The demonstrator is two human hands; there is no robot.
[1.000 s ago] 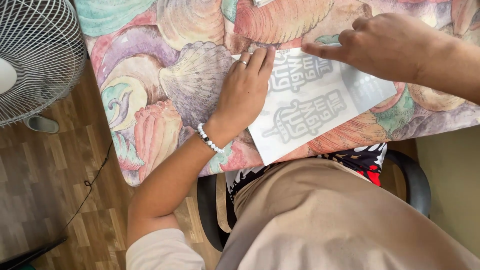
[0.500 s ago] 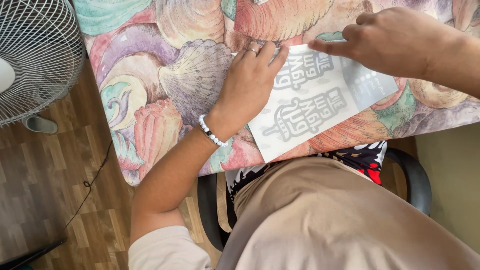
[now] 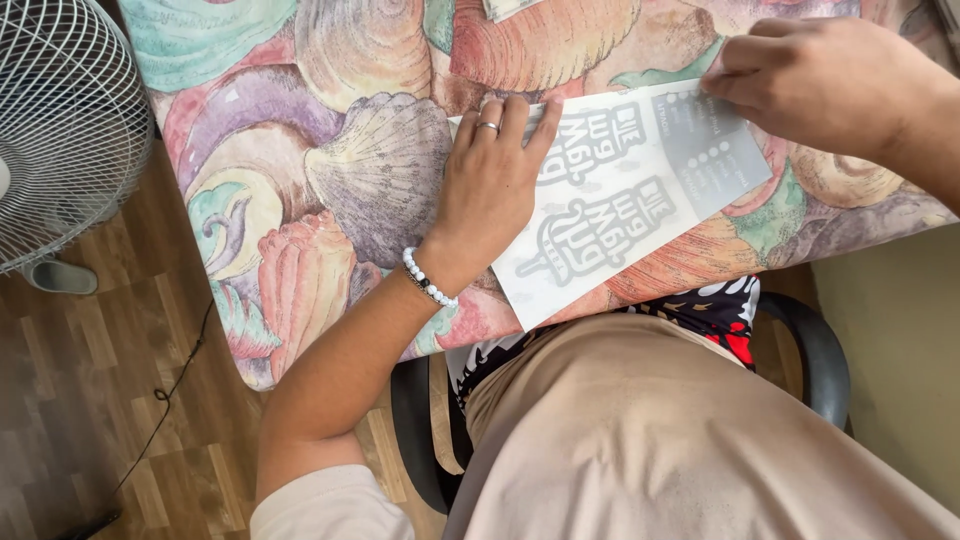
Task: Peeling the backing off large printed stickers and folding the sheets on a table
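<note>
Left hand (image 3: 490,190) flat, fingers spread, pressing the near-left part of the white sheet (image 3: 620,200); right hand (image 3: 820,85) loosely curled, fingertips pinching the sheet's far-right edge. Sheet lying slantwise on the tabletop (image 3: 330,150) between both hands, printed with grey block designs and a darker grey panel. Shell-patterned cloth beneath. Standing fan (image 3: 60,130) at left, black chair (image 3: 815,350) below, cord on wooden floor (image 3: 90,400).
</note>
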